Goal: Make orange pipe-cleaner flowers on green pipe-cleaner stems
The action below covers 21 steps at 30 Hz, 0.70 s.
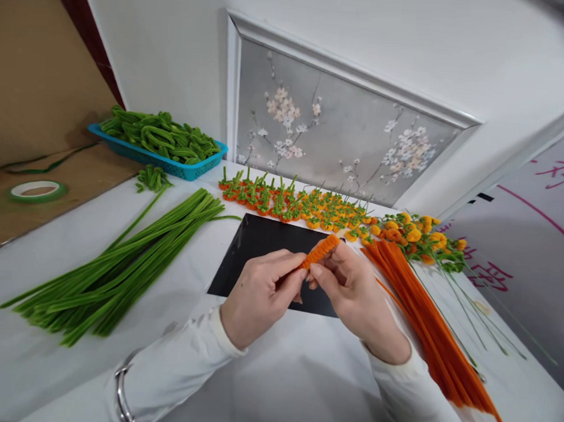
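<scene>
on the counter (pixel 291 377), green stems (pixel 135 272) left of the left hand (pixel 264 289) and orange stems (pixel 428 322) crowding the right hand (pixel 360 292) look left to use, while rows of flower heads (pixel 312 223) beyond both hands look done. a blue basket (pixel 189 171) sits ahead and left of them, a black panel (pixel 256 241) beneath. i see both hands pinching a ridged orange strip (pixel 320 251), seemingly part-made.

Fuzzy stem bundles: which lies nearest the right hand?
The orange bundle, just beside the right hand; the green bundle lies on the other side, past the left hand.
</scene>
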### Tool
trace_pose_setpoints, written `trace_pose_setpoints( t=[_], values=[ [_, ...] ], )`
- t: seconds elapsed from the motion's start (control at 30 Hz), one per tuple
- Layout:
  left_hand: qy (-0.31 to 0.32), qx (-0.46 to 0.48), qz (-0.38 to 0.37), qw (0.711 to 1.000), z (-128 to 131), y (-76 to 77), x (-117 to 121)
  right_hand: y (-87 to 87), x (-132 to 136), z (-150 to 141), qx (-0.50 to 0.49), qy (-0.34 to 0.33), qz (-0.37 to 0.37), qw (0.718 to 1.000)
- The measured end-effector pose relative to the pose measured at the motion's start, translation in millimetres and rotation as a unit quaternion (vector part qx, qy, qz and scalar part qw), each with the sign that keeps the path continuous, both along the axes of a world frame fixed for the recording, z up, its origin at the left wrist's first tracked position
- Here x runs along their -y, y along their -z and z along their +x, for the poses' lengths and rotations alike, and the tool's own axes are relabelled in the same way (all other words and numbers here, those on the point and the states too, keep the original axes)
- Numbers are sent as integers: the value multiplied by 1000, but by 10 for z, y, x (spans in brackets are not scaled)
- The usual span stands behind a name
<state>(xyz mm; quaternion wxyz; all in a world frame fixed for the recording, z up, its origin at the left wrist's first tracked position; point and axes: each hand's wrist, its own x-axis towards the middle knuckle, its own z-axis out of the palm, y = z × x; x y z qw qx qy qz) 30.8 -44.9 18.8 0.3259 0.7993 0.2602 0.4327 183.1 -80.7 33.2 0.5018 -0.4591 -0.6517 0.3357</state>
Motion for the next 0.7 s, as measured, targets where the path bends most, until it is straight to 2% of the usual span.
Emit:
trace_pose_setpoints(
  t=[0.3, 0.5, 0.7],
  values=[
    [4, -20, -30, 999, -9, 15, 7, 89, -12, 25, 62, 26, 12, 998],
    [16, -18, -88, 996, 2, -1, 20, 4, -30, 42, -4, -21, -3, 1000],
    [-43, -46, 0, 998, -14, 4, 23, -34, -16, 12, -28, -30, -18, 999]
  ],
)
